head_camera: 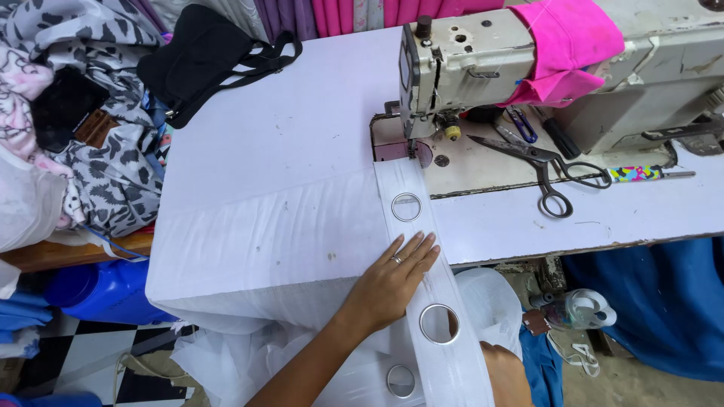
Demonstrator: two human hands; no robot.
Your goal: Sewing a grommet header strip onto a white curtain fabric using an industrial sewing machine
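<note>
A white curtain fabric [286,234] lies across the white sewing table [302,113]. Its stiff header band [422,241] carries metal eyelet rings, one near the needle [406,206] and one at the table edge [438,324]. My left hand [392,283], wearing a ring, rests flat on the fabric and band between these two rings, fingers spread toward the sewing machine [483,60]. My right hand [504,373] shows only partly at the bottom edge, beside the hanging band; its fingers are hidden. The band's far end sits under the presser foot [413,147].
Scissors [547,169], small snips [520,124] and a colourful pen-like tool [637,173] lie on the machine bed. Pink cloth [566,45] drapes over the machine. A black bag [204,56] and patterned clothes [90,113] sit at the left. A blue container [105,290] stands below.
</note>
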